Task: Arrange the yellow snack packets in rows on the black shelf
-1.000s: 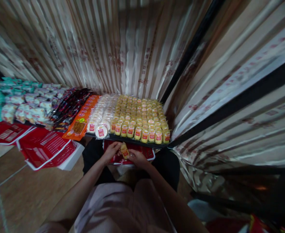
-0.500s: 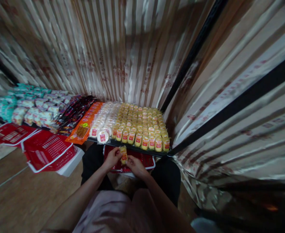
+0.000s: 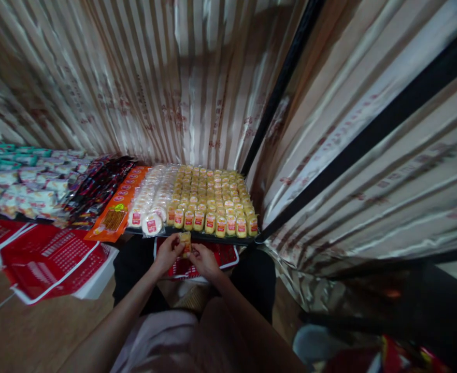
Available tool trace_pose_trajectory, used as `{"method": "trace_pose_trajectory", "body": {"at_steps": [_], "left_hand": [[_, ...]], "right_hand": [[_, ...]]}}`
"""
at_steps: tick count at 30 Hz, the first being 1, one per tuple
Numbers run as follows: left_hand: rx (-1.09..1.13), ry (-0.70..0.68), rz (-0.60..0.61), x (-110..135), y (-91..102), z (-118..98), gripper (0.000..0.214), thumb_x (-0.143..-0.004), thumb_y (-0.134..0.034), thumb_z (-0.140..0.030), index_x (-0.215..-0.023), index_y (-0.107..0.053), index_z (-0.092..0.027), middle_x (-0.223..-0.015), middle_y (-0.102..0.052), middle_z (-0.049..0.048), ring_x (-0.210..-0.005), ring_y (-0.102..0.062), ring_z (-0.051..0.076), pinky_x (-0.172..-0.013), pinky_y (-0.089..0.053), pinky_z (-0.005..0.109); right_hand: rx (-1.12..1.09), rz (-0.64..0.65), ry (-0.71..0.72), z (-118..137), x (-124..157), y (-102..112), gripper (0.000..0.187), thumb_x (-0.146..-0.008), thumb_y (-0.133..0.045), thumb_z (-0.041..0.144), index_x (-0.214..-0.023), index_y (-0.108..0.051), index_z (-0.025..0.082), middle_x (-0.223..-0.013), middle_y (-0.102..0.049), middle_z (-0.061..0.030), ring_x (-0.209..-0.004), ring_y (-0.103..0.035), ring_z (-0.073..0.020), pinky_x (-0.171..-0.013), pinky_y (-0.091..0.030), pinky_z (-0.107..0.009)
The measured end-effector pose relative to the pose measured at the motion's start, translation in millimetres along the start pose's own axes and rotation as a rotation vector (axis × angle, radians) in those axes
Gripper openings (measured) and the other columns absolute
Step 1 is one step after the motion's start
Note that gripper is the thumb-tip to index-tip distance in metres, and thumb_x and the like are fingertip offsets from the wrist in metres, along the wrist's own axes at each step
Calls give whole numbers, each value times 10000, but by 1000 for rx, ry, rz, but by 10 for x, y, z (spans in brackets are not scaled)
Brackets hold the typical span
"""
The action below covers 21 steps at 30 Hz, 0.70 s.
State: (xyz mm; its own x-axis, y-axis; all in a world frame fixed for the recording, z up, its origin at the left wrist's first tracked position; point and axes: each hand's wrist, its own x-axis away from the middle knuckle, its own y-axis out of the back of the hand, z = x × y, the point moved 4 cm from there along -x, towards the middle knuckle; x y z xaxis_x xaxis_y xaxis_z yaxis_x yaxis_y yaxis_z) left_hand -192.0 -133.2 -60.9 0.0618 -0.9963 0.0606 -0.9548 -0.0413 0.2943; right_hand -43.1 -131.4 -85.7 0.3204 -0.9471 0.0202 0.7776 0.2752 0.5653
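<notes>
Between my two hands is a small yellow wrapped snack cake [image 3: 185, 243] with a red label. My left hand [image 3: 168, 253] pinches its left side, and the fingers of my right hand [image 3: 204, 260] close on its lower right edge. Below them, a red basket [image 3: 226, 254] with a white rim rests between my knees. Just beyond my hands, rows of matching yellow snack cakes [image 3: 210, 223] stand on a dark shelf [image 3: 228, 240]. To their left lie round white wrapped cakes [image 3: 152, 224] with red labels.
Further left are an orange snack bag [image 3: 114, 217], dark packets [image 3: 92, 191], and white and teal packets [image 3: 34, 199]. Red baskets [image 3: 53, 256] with white handles stand at lower left. Black poles [image 3: 353, 166] cross the crinkled, striped sheeting [image 3: 213, 93] behind the shelf and at right.
The view has swung right, so everything sits further left. Both hands still hold the snack cake, which looks turned slightly, with its label less plain.
</notes>
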Motion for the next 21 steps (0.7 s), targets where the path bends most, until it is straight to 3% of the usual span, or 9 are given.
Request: {"method": "trace_pose_trajectory", "body": {"at_steps": [9,15,21], "left_hand": [[-64,-45,18,-13,-224,-143,252,-731,-516,-319,-936,-564,-181,-831,-626,25,-759,-571,170,-743,-445,292],[-102,-89,33,-48,-468,-346,278,-744,-507,-276,-993,-562,-163,-922,-621,52,-772,-573,163,-756,-444,287],[-142,-51,-23,-46,-488,-406,318,-781,-497,-259,-1090,-513,-188,-914,-619,28,-703,-561,138,-720,-446,271]], "right_hand": [[-136,-163,3,-134,104,120,321,-799,-506,245,-1111,-537,173,-1004,-628,-85,-830,-614,-167,-741,-505,-291],[-230,-266,-28,-190,223,312,287,-821,-479,292,-1081,-492,171,-948,-624,-71,-788,-617,-149,-710,-520,-270],[-76,-301,-8,-128,200,425,293,-828,-472,320,-1066,-545,164,-964,-587,-93,-783,-597,-168,-703,-514,-286]]}}
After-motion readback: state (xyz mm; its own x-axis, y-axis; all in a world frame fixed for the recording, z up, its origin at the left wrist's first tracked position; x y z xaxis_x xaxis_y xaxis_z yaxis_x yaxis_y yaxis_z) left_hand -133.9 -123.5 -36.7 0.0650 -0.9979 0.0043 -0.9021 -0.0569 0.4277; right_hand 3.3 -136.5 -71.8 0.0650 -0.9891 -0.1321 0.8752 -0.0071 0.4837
